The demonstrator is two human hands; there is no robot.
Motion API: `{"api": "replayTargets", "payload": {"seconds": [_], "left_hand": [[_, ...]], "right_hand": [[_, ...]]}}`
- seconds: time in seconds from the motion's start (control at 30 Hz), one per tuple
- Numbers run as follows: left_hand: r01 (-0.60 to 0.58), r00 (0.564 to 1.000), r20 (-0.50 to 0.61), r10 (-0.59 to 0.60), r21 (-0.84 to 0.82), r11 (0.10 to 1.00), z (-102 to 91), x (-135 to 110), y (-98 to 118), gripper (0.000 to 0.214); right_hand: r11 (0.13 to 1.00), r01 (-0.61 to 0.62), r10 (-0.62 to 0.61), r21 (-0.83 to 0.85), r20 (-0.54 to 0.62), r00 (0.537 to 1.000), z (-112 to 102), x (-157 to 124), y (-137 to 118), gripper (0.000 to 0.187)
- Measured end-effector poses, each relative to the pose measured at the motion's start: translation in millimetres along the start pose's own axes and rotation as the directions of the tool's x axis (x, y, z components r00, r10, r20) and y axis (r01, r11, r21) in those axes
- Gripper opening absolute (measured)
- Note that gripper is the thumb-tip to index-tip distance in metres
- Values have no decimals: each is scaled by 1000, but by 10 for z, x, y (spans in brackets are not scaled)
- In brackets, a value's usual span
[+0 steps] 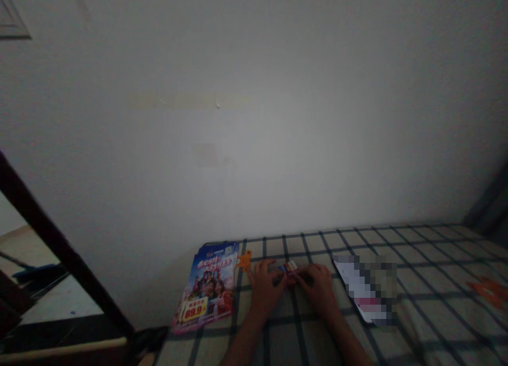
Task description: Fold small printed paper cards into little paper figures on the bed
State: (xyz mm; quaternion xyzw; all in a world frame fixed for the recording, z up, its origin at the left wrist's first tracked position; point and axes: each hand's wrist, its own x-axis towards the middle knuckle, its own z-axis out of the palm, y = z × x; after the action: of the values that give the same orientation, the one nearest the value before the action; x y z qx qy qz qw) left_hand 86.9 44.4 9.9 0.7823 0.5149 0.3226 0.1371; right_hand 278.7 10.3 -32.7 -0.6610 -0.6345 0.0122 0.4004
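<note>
Both hands are low in the middle of the head view, over a checked cloth [278, 323]. My left hand [265, 282] has its thumb and fingers closed on the left side of a small folded paper [291, 268], printed in red, blue and white. At the paper's other side, my right hand [318, 282] pinches it too. The fingers hide part of the paper. To the left of my left hand lies a stack of colourful printed flyers [210, 286], the top one marked 69.9.
A flat dark-edged object with a pale, blurred-out face [359, 292] lies right of my hands. Orange figures [245, 260] show on the cloth. Behind rises a pale wall [297, 117]. A dark slanting bar [59, 239] stands at left.
</note>
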Motion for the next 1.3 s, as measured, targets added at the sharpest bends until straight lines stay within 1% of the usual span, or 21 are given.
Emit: {"api": "replayTargets", "payload": {"seconds": [0.07, 0.17, 0.23, 0.33, 0.43, 0.53, 0.63, 0.87, 1.07, 1.2, 1.3], "left_hand": [[-12, 1000, -27, 12, 8, 1000, 19, 7, -32, 12], [-12, 999, -47, 12, 9, 1000, 44, 23, -87, 13], [-3, 999, -48, 3, 2, 1000, 56, 33, -117, 14], [-3, 999, -51, 3, -10, 1000, 69, 45, -143, 15], [-6, 999, -47, 5, -6, 1000, 79, 49, -153, 15], [-10, 999, -47, 11, 1, 1000, 90, 49, -161, 15], [-10, 997, -75, 10, -2, 1000, 108, 51, -174, 14], [-6, 992, -123, 1, -40, 999, 160, 66, -222, 18], [-14, 991, -130, 8, -47, 999, 194, 70, -269, 13], [-12, 996, -89, 7, -54, 998, 188, 79, -283, 12], [-1, 998, -68, -1, -38, 999, 177, 86, -279, 16]], "right_hand": [[999, 14, -13, -36, 16, 1000, -5, 1, -7, 22], [996, 28, -27, -80, 18, 999, -10, -5, -31, 15], [994, 65, -63, -92, 27, 998, -19, -11, -62, 14], [984, 138, -132, -112, 61, 989, -48, -20, -123, 22], [975, 171, -154, -139, 124, 980, -81, -22, -177, 28], [976, 157, -130, -153, 175, 976, -107, -17, -209, 30], [978, 134, -102, -157, 195, 975, -122, -13, -231, 30], [975, 124, -83, -187, 213, 974, -122, -22, -281, 40], [964, 103, -51, -244, 211, 976, -107, -21, -314, 44], [971, 92, -39, -221, 230, 972, -116, -15, -312, 40], [982, 64, -20, -180, 237, 971, -130, -12, -294, 32]]}}
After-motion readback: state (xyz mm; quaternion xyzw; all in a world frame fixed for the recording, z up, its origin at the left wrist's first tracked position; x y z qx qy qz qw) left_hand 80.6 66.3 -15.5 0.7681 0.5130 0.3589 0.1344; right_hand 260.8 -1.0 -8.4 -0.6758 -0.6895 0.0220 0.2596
